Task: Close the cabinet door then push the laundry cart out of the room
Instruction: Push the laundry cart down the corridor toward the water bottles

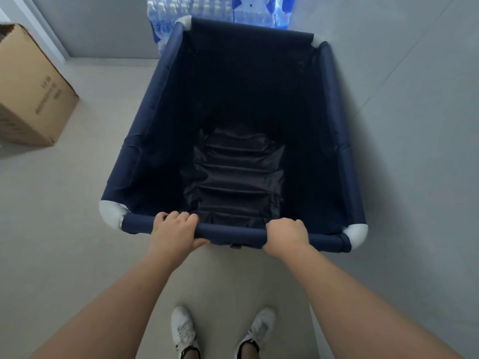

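The laundry cart [334, 99] is a deep navy fabric bin with padded rails and white corner joints, filling the middle of the view right in front of me. Its inside looks empty, with only dark creased lining at the bottom. My left hand [174, 231] is wrapped around the near rail, left of centre. My right hand [286, 235] grips the same rail further right. Both arms reach forward from the bottom of the frame. No cabinet door is in view.
Shrink-wrapped packs of water bottles [207, 9] stand just beyond the cart's far edge. A brown cardboard box [31, 94] sits on the floor at the left. A grey wall [414, 125] runs close along the cart's right side. My white shoes [223, 330] stand on light floor.
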Demonstrator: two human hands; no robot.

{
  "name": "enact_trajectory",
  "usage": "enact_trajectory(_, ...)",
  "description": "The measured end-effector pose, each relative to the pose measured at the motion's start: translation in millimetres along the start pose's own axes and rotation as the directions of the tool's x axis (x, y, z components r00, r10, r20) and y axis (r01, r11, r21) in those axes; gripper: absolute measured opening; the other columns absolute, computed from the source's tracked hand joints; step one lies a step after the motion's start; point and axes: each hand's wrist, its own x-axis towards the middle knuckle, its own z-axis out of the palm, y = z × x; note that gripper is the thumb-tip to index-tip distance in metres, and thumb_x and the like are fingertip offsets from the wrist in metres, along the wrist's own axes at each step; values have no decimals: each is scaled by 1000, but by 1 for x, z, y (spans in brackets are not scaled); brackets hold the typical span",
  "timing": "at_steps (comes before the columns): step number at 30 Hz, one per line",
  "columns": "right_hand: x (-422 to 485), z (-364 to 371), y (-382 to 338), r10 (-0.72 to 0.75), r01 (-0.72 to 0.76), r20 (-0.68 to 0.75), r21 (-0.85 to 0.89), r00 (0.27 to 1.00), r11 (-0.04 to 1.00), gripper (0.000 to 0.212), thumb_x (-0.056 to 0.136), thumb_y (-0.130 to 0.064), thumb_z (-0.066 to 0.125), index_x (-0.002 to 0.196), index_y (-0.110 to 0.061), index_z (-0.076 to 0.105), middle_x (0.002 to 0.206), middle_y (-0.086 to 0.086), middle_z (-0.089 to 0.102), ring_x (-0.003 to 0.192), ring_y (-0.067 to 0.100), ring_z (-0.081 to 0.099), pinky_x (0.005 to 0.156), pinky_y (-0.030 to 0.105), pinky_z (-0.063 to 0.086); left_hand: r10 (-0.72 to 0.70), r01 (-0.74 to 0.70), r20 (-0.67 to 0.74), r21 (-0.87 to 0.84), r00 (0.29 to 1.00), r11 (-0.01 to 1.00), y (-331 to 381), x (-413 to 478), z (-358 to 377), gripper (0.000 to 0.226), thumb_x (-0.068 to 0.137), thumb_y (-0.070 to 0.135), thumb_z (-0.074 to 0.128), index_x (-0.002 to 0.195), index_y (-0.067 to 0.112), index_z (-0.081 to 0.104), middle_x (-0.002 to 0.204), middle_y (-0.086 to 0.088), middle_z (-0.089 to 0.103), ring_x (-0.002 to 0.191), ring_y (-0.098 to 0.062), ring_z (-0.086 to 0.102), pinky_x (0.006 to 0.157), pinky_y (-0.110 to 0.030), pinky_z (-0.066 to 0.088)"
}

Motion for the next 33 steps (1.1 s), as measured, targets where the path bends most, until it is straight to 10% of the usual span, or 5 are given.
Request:
enact_trajectory(4,9,-5,0,-43,41,35,57,998,998,31,80,-58,59,94,-31,57,84,-5,61,80,21,57,79,39,34,108,-109,88,8,990,994,-7,17,-8,48,85,71,44,98,26,52,97,8,65,89,-17,60,77,-33,40)
enact_trajectory(12,9,2,6,-107,107,-5,130,994,986,23,84,-35,58,104,-29,68,85,-5,62,76,20,59,62,32,47,112,-117,108,37,988,992,-4,27,-5,48,71,80,49,84,35,58,68,11,60,63,-12,58,55,-30,42)
enact_trajectory(33,-7,-1,99,-116,117,42,-19,992,993,27,80,-15,56,100,-27,69,79,-5,59,72,21,56,60,32,42,277,-279,-59,-45,959,959,94,30,0,51,72,76,38,71,29,59,56,10,58,46,-11,45,48,-29,30)
